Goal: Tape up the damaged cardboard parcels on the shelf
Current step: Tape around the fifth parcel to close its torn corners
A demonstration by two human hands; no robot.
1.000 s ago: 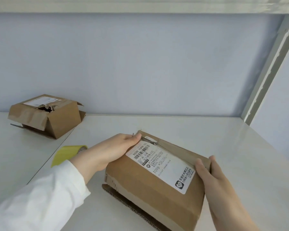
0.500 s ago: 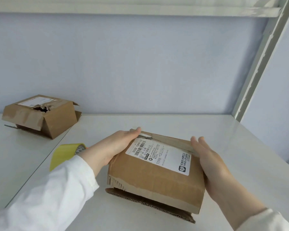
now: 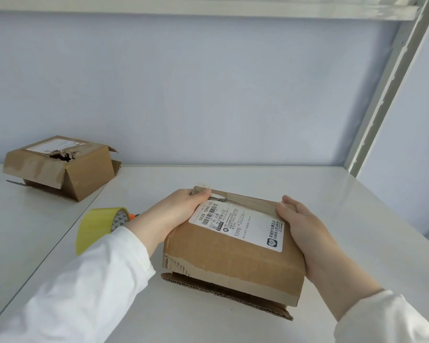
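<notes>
The parcel [image 3: 233,263] lies on the shelf [image 3: 332,219] at six o'clock, label [image 3: 238,226] up, its near edge torn. The left hand [image 3: 169,216] grips its far-left corner. The right hand [image 3: 305,233] clasps its right side, thumb hooked over the top. A yellow tape roll [image 3: 94,229] stands at its nine o'clock, and a second parcel [image 3: 84,172], torn open, at ten.

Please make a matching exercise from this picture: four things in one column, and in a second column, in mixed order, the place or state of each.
1. near parcel
2. far parcel
3. tape roll
4. barcode label

A. yellow, between the two parcels
B. held between the left hand and right hand
C. torn hole in its top
D. white, stuck on a parcel's top

Pairs: 1-B, 2-C, 3-A, 4-D
</notes>
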